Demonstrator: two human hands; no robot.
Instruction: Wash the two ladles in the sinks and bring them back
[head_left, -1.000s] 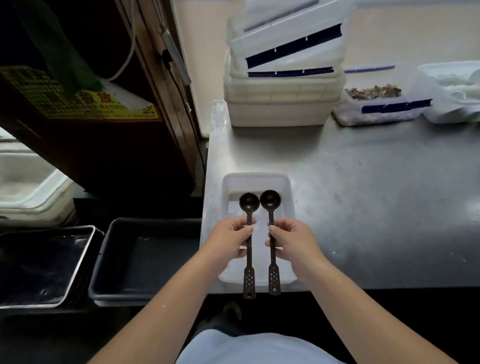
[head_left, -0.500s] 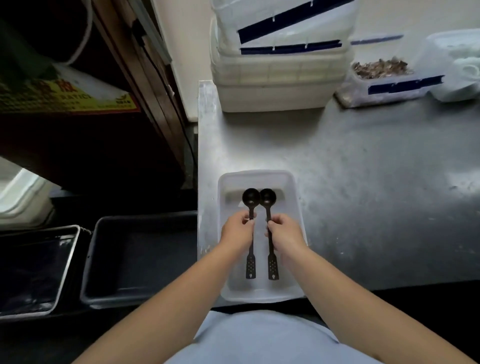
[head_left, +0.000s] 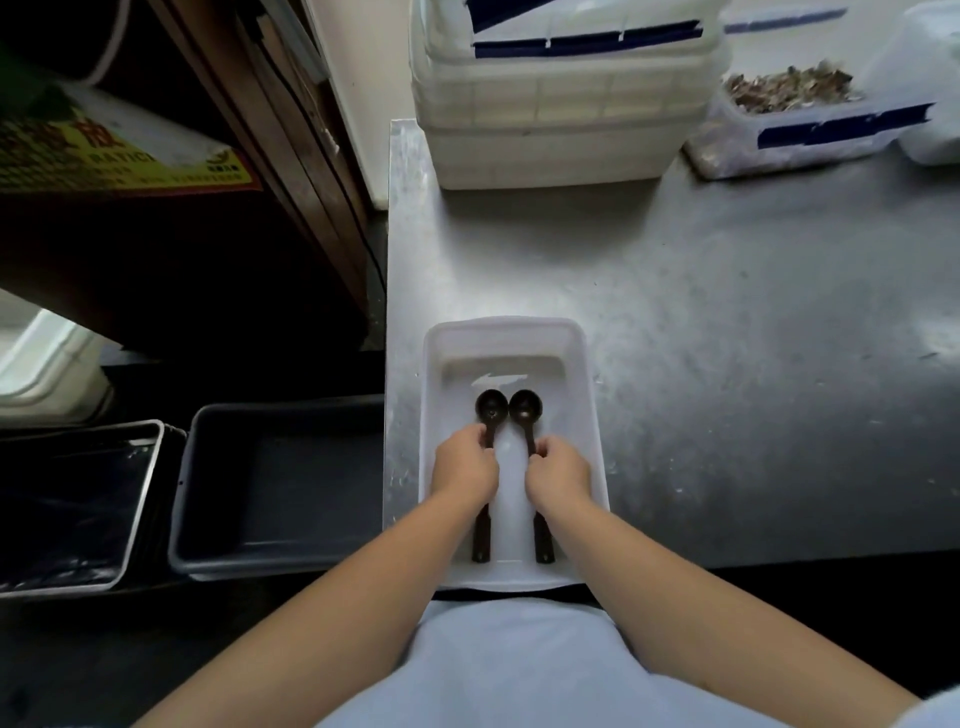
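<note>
Ladles lie side by side in the white tray at the near edge of the steel worktop, long axes running straight away from me, bowls far, handle ends near. My left hand closes on the left ladle and my right hand on the right ladle, each set of fingers pinched around the thin neck just behind the bowl. The handles pass under my palms. I cannot tell whether the ladles rest on the tray floor or hang just above it. No sink is in view.
</note>
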